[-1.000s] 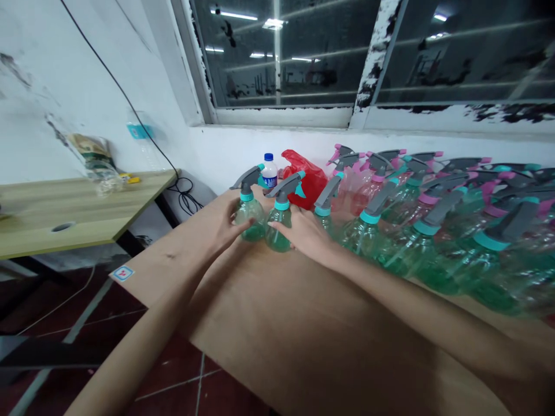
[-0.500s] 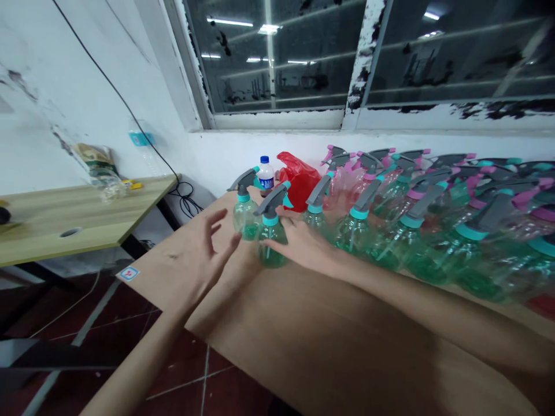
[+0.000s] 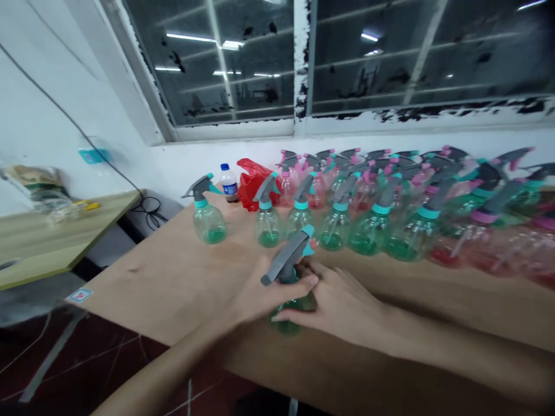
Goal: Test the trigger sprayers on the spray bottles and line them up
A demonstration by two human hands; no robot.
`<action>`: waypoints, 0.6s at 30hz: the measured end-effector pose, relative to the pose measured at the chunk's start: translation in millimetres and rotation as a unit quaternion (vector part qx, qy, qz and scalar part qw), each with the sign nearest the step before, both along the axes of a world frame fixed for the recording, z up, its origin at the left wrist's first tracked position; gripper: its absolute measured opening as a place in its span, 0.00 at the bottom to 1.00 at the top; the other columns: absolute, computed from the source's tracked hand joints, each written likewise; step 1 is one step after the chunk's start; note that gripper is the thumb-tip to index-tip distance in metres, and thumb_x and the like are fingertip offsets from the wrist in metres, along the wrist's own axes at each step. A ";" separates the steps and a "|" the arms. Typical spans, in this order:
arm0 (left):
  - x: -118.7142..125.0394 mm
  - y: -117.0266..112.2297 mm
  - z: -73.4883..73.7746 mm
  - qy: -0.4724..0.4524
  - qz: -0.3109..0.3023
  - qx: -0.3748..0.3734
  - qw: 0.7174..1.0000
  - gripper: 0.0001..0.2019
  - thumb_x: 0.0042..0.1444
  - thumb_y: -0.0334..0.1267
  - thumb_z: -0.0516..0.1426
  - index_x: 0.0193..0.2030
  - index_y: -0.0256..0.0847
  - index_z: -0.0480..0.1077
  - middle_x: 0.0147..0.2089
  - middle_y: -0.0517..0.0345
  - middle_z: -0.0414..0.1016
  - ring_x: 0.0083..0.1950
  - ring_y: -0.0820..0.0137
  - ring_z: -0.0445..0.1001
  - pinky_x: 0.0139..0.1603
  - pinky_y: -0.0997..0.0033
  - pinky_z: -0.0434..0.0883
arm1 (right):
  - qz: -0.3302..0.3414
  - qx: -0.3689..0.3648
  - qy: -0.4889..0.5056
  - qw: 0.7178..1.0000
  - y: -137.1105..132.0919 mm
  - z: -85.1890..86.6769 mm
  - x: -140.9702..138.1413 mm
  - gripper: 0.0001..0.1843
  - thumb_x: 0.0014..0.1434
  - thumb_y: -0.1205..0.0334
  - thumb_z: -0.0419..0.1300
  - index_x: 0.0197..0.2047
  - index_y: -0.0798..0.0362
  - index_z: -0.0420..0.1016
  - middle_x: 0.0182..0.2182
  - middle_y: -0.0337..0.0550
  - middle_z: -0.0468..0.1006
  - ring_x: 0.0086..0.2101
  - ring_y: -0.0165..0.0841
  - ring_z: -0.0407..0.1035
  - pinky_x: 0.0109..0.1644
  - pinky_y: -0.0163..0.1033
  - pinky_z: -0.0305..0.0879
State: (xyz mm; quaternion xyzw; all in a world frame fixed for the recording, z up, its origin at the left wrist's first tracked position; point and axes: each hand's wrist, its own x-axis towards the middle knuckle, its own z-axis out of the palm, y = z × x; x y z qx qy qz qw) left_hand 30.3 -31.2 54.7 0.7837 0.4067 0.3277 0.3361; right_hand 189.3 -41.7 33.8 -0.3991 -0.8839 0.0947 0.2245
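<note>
A green spray bottle (image 3: pixel 288 260) with a grey and turquoise trigger head stands out in front of the others, tilted a little. My left hand (image 3: pixel 260 296) wraps around its upper part, just under the trigger head. Lower down, the fingers of my right hand (image 3: pixel 347 303) close around the green body. Both hands hide much of the bottle. Behind it, a lone green spray bottle (image 3: pixel 208 222) with green liquid stands to the left. Nearest on the far side is another green spray bottle (image 3: pixel 267 222) at the end of the row.
Many pink and green spray bottles (image 3: pixel 375 228) crowd the board (image 3: pixel 160 277) toward the wall and right. A red plastic bag (image 3: pixel 254 185) and a blue-capped drink bottle (image 3: pixel 229 184) sit at the back. Another table (image 3: pixel 87 231) stands left across a gap.
The spray bottle has come toward me, away from the row, with my right hand on it. My left hand has moved over and closed on it. The view has turned right.
</note>
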 end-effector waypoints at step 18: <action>137.5 30.8 6.1 -0.049 -0.151 -0.023 0.987 0.25 0.46 0.31 0.51 0.54 0.45 0.67 0.51 0.57 0.75 0.41 0.64 0.76 0.47 0.62 0.72 | -0.097 0.026 0.035 0.994 -6.6 -19.4 128.7 0.42 0.51 0.32 0.53 0.57 0.58 0.65 0.51 0.58 0.72 0.47 0.50 0.70 0.41 0.51 0.71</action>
